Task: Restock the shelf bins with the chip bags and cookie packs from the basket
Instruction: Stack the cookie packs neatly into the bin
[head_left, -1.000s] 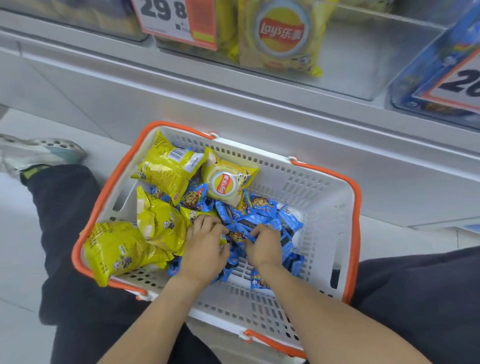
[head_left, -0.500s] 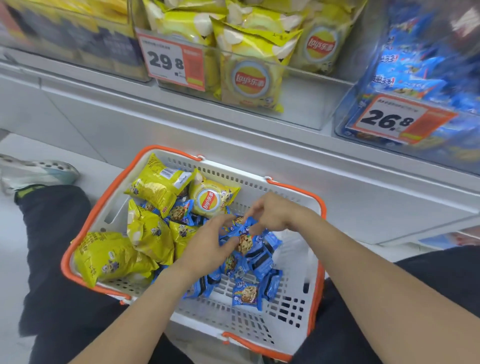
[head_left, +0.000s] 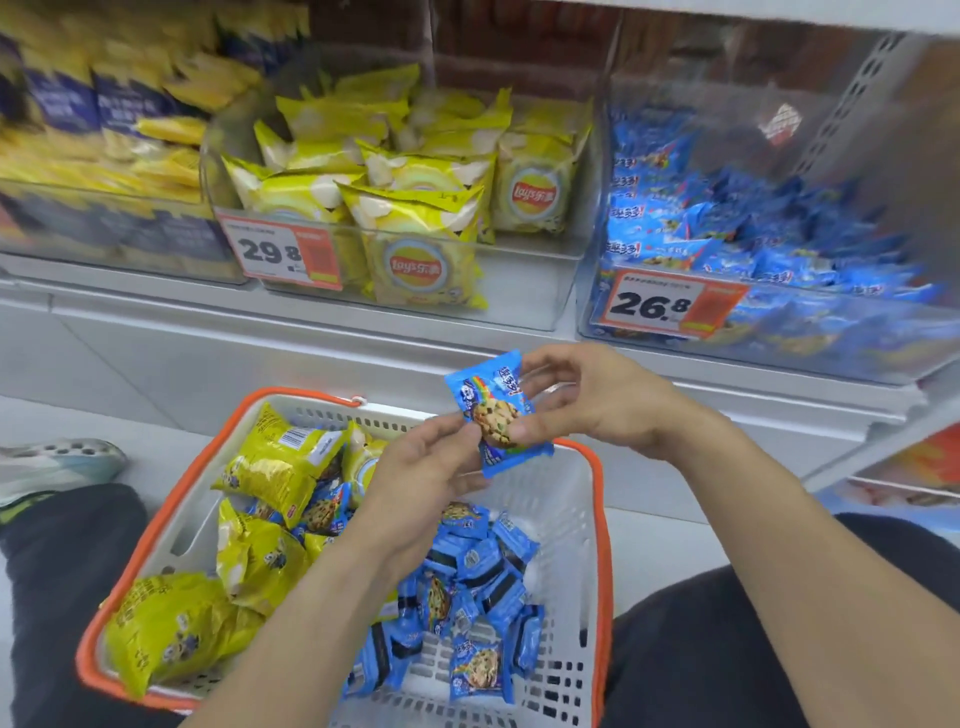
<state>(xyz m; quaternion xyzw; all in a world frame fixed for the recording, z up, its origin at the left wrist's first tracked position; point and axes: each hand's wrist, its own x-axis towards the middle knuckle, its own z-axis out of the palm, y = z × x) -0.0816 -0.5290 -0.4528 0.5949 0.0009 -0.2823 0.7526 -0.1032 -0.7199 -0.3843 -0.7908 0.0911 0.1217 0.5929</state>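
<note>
Presently I hold one cookie pack above the basket rim, my right hand pinching its 3 o'clock edge, my left hand its 8 o'clock corner; I judge it light, crinkly, slippery, with brittle contents, best gripped by the seams.

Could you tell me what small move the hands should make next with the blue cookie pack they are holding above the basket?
Probably carry the cookie pack, pinched between the left hand and right hand, up and rightward into the blue cookie bin tagged 26.8. That bin holds matching blue packs; the chip bin holds only yellow bags.
</note>
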